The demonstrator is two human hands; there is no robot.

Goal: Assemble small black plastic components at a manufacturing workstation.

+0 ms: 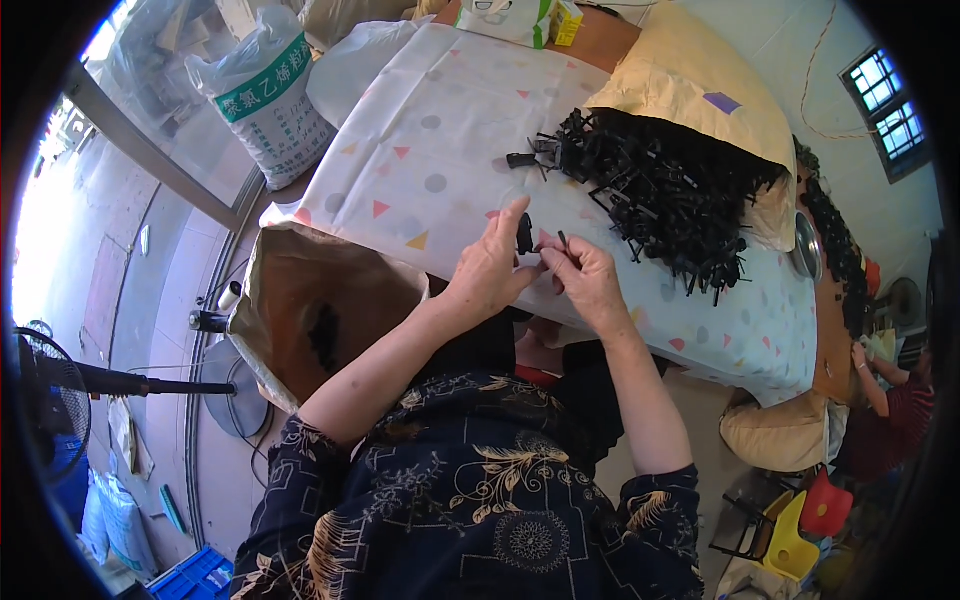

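Observation:
A small black plastic part [525, 235] with a thin stem is in the air over the near edge of the cloth-covered table. My right hand [592, 288] pinches it by the stem between thumb and fingertips, and a short black end pokes up from the fingers. Close beside the part is my left hand [482, 270], its fingers stretched out and its thumb apart. Beyond my right hand lies a large heap of similar black parts [660, 190], spilling from the mouth of a tan sack [690, 70]. One loose part [521, 160] sits at the heap's left edge.
Below the table's left side stands an open sack [262, 290] with some black pieces at its bottom. A fan [60, 400] and a full white bag [270, 110] are at left. A metal bowl [806, 245] sits right, and another person [890, 400] works beyond it.

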